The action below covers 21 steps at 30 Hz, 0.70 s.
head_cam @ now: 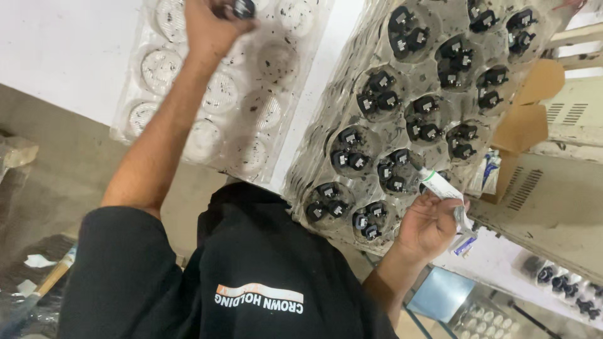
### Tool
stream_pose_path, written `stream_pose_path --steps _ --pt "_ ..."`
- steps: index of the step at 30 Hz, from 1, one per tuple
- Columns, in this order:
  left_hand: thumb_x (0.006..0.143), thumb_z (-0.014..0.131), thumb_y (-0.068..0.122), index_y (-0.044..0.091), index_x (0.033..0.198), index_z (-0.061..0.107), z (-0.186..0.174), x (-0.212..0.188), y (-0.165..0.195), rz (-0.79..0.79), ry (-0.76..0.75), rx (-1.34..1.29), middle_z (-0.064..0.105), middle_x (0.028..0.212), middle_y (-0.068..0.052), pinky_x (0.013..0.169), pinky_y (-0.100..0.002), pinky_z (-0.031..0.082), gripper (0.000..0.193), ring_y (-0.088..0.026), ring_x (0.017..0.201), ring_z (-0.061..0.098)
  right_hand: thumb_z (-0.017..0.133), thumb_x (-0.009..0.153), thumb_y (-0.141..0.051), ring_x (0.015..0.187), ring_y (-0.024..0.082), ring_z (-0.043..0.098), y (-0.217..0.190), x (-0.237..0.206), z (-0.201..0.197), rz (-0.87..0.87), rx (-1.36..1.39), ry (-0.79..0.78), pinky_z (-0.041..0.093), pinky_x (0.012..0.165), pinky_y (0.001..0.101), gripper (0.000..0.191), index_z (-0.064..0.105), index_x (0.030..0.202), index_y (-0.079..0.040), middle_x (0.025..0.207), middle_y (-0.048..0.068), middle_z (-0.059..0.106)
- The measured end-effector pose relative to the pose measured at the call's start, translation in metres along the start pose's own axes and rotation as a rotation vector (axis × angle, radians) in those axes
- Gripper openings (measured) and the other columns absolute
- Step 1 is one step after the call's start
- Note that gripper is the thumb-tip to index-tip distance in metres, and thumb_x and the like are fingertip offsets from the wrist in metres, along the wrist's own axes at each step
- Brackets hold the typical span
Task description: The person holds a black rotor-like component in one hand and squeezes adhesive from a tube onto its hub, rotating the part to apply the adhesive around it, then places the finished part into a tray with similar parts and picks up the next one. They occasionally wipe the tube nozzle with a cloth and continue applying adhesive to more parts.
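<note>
Here, in the head view, the whole scene reads upside down, with the person's black shirt [239,276] filling the lower middle of the frame and both arms reaching up and away from it.

The left hand [210,25], at the upper left of centre, has its grip closed around a small black part [242,7] at the very top edge of the frame. Under that hand lies a clear plastic tray [220,88] with round pockets, mostly empty and flecked with dark specks, resting on the white bench [63,50].

The right hand [430,223], at the lower right of centre, has its grip clamped on a small white tube [443,186] with a green band, held slantwise. The tube's narrow end points up and left and sits just at the lower edge of a second clear tray [433,107]. This tray fills the upper right of the frame, and nearly every round pocket in it carries two or three black parts with small metal tabs. It appears to lie on top of a stack of like trays, whose edges show along its left side.

A brown cardboard piece [527,107] lies at the right edge beside the filled tray. At the lower right corner a further strip of black parts [565,285] shows. A wooden handle [53,279] lies at the lower left.
</note>
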<state>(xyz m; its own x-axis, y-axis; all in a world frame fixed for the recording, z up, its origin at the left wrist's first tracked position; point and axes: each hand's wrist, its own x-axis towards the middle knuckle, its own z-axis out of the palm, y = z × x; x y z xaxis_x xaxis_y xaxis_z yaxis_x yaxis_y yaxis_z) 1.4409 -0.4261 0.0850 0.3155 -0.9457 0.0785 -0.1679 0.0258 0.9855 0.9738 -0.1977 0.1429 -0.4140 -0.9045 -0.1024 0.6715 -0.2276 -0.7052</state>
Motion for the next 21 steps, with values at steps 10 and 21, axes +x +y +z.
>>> stream_pose_path --steps 10,21 --pt "0.082 0.088 -0.013 -0.005 0.128 0.065 0.092 -0.191 0.139 -0.08 -0.374 -0.613 0.074 0.113 -0.009 0.081 -0.023 0.062 0.052 -0.009 0.095 0.071 0.078 0.097 -0.011 0.108 0.019 0.064 -0.048 -0.03 0.023 -0.407 -0.298 -0.157 0.054 0.106 0.0354 0.023 0.063 0.113 -0.009 0.114 0.008 0.068" --pt "0.086 0.065 -0.024 -0.005 0.13 0.068 0.178 -0.317 0.194 -0.157 -0.655 -0.68 0.061 0.101 -0.005 0.086 -0.028 0.064 0.048 -0.005 0.084 0.059 0.082 0.091 -0.002 0.089 0.02 0.063 -0.113 -0.087 -0.001 -0.739 -0.471 -0.237 0.054 0.081 0.0281 0.029 0.057 0.102 -0.012 0.092 0.004 0.064"
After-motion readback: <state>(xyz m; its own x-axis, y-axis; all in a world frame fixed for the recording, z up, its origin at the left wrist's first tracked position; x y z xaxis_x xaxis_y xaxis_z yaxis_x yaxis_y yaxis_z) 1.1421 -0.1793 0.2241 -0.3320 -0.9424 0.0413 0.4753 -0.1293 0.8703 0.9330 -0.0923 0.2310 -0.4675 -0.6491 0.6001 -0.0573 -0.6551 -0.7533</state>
